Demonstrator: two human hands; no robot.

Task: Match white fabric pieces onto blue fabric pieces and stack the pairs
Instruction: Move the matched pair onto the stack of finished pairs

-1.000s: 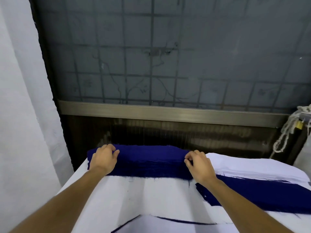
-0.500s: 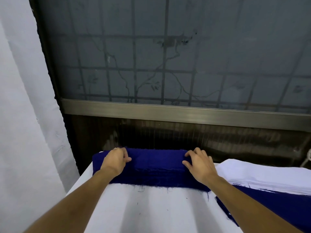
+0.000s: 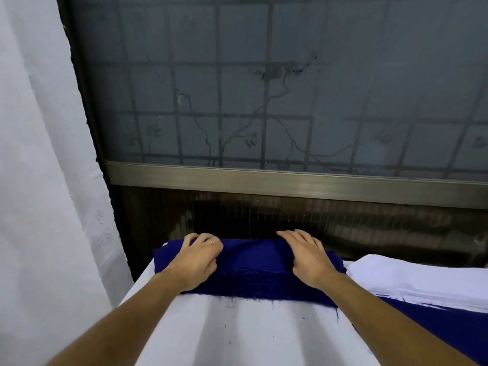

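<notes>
far across the counter (image 3: 264, 339): blue fabric (image 3: 253, 262), long axis left-right; my left hand (image 3: 194, 260) grips it, right hand (image 3: 309, 257) lies flat.

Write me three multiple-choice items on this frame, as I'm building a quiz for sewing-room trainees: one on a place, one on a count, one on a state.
1. Where does the white fabric stack lie relative to the blue fabric stack?
A. to its left
B. to its right
C. on top of it

2. How many hands touch the blue fabric stack?
A. none
B. one
C. two

3. In what state is the blue fabric stack?
A. lying on the white table cover
B. lifted clear into the air
C. draped over the white fabric stack

Answers:
1 B: the white fabric stack sits beyond the right hand, at the frame's right.
2 C: the left hand and the right hand both rest on it.
3 A: its frayed near edge lies flat on the white table cover.
</notes>
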